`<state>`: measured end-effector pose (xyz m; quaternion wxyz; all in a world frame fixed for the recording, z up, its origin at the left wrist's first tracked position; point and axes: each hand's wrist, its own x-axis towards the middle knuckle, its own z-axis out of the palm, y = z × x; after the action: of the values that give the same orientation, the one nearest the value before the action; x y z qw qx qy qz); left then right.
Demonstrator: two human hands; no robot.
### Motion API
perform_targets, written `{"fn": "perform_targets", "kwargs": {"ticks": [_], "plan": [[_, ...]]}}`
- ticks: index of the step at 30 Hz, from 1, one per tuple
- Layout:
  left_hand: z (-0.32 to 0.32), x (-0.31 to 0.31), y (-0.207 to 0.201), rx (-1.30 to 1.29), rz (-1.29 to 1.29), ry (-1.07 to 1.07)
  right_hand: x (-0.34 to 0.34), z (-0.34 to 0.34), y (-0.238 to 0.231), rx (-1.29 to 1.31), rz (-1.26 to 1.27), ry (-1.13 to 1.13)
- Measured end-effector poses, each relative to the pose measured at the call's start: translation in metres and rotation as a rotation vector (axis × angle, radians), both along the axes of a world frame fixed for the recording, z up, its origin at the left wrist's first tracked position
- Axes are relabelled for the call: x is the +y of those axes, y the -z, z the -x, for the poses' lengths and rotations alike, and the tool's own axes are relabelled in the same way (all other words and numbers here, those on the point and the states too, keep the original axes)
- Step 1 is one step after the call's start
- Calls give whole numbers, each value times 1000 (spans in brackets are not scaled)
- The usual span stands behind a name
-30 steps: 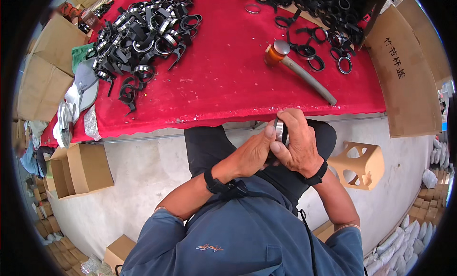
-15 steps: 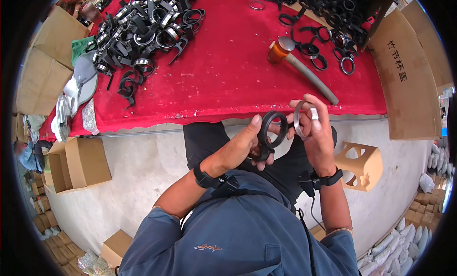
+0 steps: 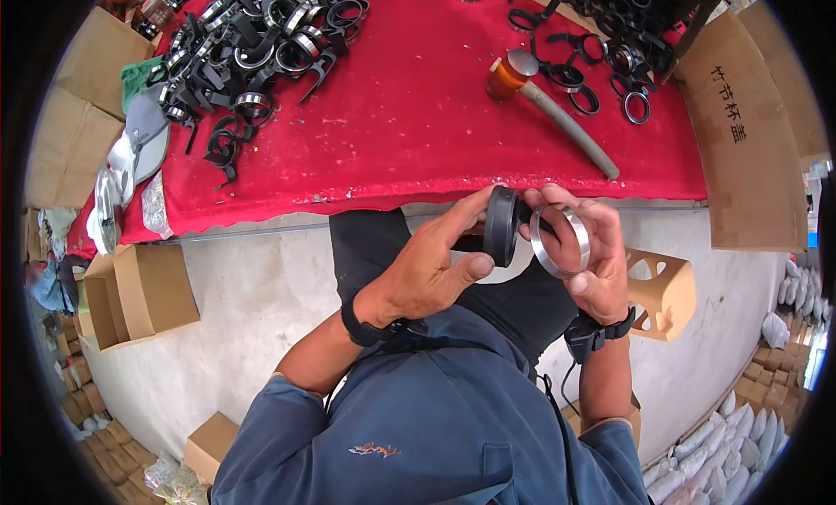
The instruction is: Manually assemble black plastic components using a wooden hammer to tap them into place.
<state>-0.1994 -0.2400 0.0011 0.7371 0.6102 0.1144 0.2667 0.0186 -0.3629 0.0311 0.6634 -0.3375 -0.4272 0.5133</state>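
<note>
My left hand (image 3: 431,265) grips a black plastic ring (image 3: 500,226), which is turned nearly edge-on with its side facing me. Close beside it, my right hand (image 3: 601,252) holds a shiny silver metal ring (image 3: 560,241) between thumb and fingers. The two rings are a small gap apart, over my lap just in front of the table's near edge. Some right-hand fingertips reach close behind the black ring; whether they touch it I cannot tell. A mallet (image 3: 549,113) with an orange-and-metal head and a wooden handle lies on the red cloth beyond my right hand.
On the red-covered table (image 3: 409,113), a heap of black parts with silver rings (image 3: 252,48) fills the far left. Loose black rings (image 3: 583,100) lie at the far right, beside a tall cardboard box (image 3: 744,139). A tan cut-out box (image 3: 666,292) and an open carton (image 3: 144,296) stand below.
The black ring has turned from face-on to nearly edge-on. My right hand has rotated the silver ring, lowered it slightly and opened its face toward me.
</note>
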Motion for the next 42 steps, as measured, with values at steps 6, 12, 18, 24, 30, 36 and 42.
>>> {"fn": "perform_targets", "kwargs": {"ticks": [6,12,18,24,30,36,42], "plan": [[1,-2,-10,-22,1,-13,-3,5,-11,-50,-93,23],[-2,-1,-6,-26,23,-8,0,7,-7,-303,-126,140],[-4,-1,-7,-26,-39,-6,-1,14,2,-278,-137,225],[-2,1,-6,-14,-132,-6,0,18,1,-328,-158,221],[-3,7,1,6,-375,-31,-1,22,-2,-512,-140,252],[-4,12,2,22,-574,-61,0,23,-3,-627,-110,280],[-2,14,-5,33,-676,-72,1,22,-1,-653,-105,281]]}}
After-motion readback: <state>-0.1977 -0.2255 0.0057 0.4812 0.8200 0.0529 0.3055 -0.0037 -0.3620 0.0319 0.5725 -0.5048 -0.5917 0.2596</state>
